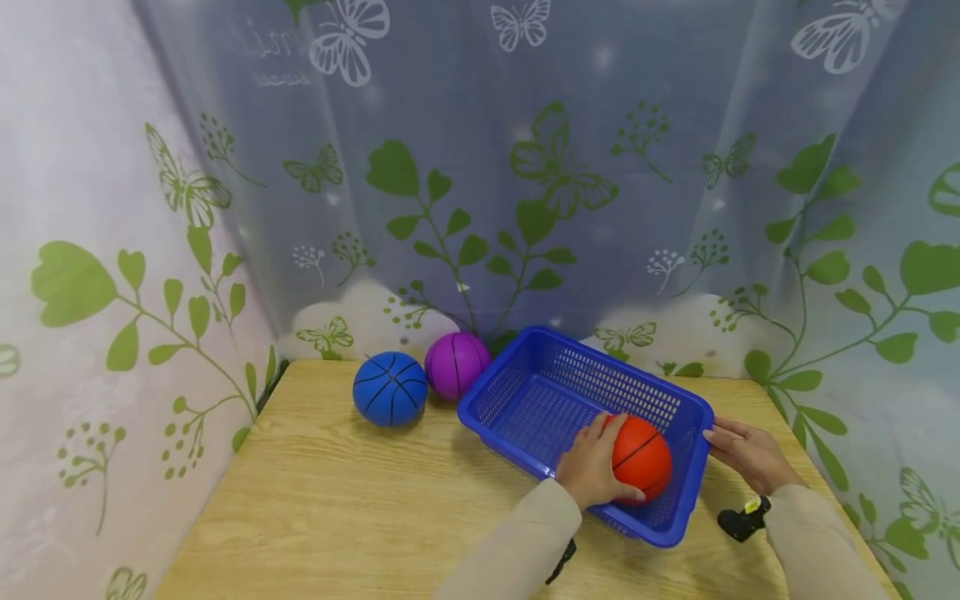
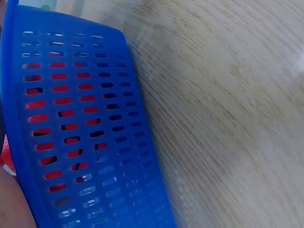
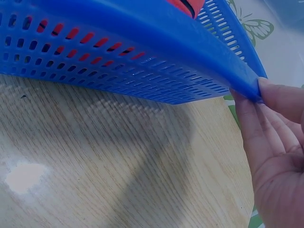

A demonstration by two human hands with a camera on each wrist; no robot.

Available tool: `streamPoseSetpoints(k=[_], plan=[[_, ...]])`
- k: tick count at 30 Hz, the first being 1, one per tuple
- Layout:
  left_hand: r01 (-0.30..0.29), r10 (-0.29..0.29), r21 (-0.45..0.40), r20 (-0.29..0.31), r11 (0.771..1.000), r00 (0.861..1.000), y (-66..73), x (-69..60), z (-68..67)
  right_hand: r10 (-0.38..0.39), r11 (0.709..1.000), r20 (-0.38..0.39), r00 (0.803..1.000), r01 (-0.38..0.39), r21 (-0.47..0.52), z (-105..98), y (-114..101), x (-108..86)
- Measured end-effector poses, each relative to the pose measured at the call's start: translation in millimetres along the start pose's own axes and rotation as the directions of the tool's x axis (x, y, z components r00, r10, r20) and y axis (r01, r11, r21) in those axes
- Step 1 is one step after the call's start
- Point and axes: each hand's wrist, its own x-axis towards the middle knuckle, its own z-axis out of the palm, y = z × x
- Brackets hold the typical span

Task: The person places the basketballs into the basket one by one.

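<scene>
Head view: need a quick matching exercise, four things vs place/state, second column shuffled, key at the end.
Things
1. red-orange ball
2. blue ball
3. purple ball
4. right hand

Place or state
A. on the table, farthest left of the balls
B. pinches the basket at its edge
C. between another ball and the basket
D. inside the basket, gripped by the left hand

Right pairs: 1-D, 2-A, 3-C, 4-B
</scene>
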Motion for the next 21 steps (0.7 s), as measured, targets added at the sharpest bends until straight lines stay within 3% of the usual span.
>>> streamPoseSetpoints(k=[13, 21], plan=[[-0.044, 0.045, -0.029, 0.025, 0.999, 0.999, -1.6, -1.0, -3.9, -0.003, 1.000, 0.017, 1.000, 0.002, 0.026, -1.2, -1.7, -0.3], [-0.037, 0.038, -0.031, 0.031, 0.999, 0.999, -1.4, -1.8, -5.0, -0.004, 0.999, 0.016, 1.000, 0.003, 0.048, -0.8, -1.9, 0.4]])
